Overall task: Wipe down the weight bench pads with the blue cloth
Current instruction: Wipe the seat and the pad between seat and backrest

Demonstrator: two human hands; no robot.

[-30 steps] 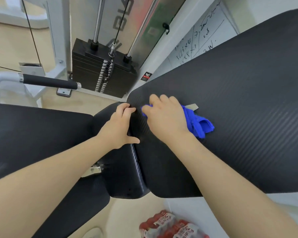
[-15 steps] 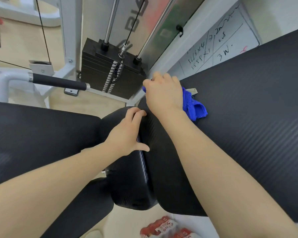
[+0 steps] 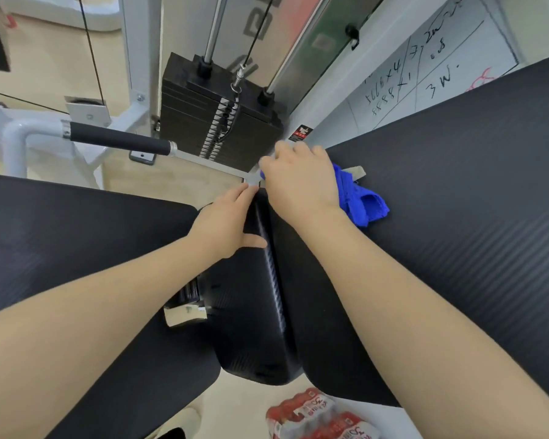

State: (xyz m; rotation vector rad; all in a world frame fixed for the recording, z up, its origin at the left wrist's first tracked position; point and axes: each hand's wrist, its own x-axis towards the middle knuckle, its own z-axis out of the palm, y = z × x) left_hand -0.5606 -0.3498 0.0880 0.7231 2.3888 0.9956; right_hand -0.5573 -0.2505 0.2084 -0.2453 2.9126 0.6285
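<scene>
The right hand (image 3: pixel 300 182) closes its grip on the blue cloth (image 3: pixel 360 199), pressing it at the far corner of the right pad (image 3: pixel 441 248). The left hand (image 3: pixel 225 223) lies open, fingers flat on the seam beside it, holding nothing.

We see our right hand (image 3: pixel 301 185) pressing the blue cloth (image 3: pixel 360 198) on the far corner of the right bench pad (image 3: pixel 457 232). Our left hand (image 3: pixel 227 221) lies flat on the middle pad (image 3: pixel 251 312), fingers at its far edge. Weight stack (image 3: pixel 216 118) beyond; red bottle pack (image 3: pixel 317 416) on floor.
</scene>
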